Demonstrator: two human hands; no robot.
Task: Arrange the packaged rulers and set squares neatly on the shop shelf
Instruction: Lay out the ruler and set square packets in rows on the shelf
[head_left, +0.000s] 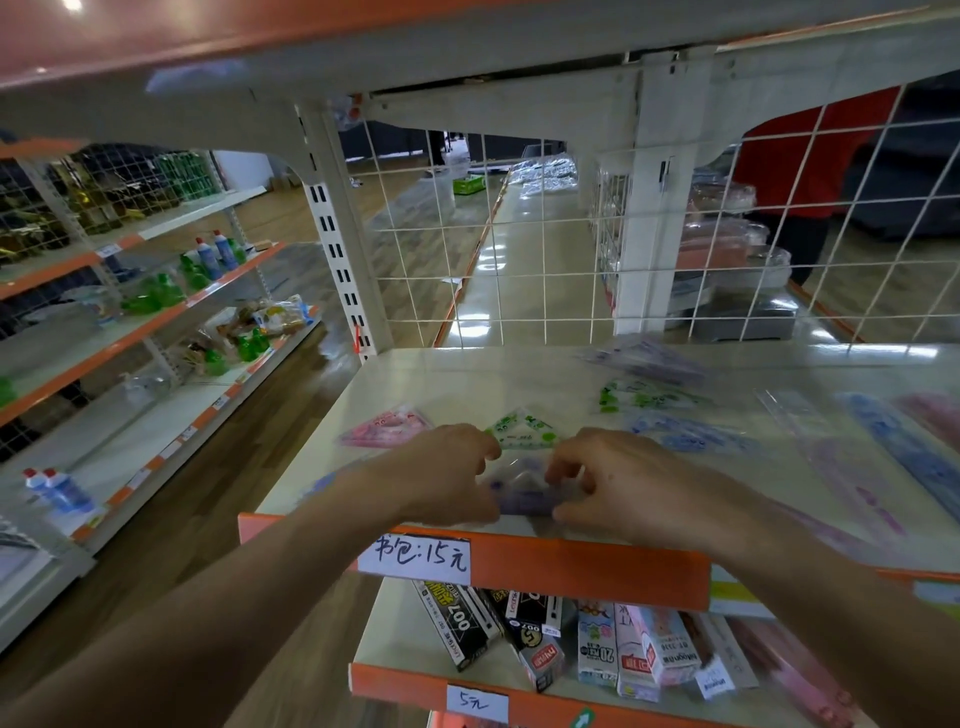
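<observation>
Sorting looks barely begun: left grip (447, 467) and right grip (623, 483) both pinch one purple packet (519, 501), loose packets (691, 436) lie strewn toward two o'clock.

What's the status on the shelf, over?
Status: left grip and right grip both pinch the purple packet at front of shelf. Just behind, green packet. Nothing blocking.

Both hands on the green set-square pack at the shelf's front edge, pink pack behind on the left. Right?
No. In the head view the left hand and right hand hold the purple pack, not the green pack, which lies just behind them. The front edge of the shelf and the pink pack behind on the left are correct.
</observation>
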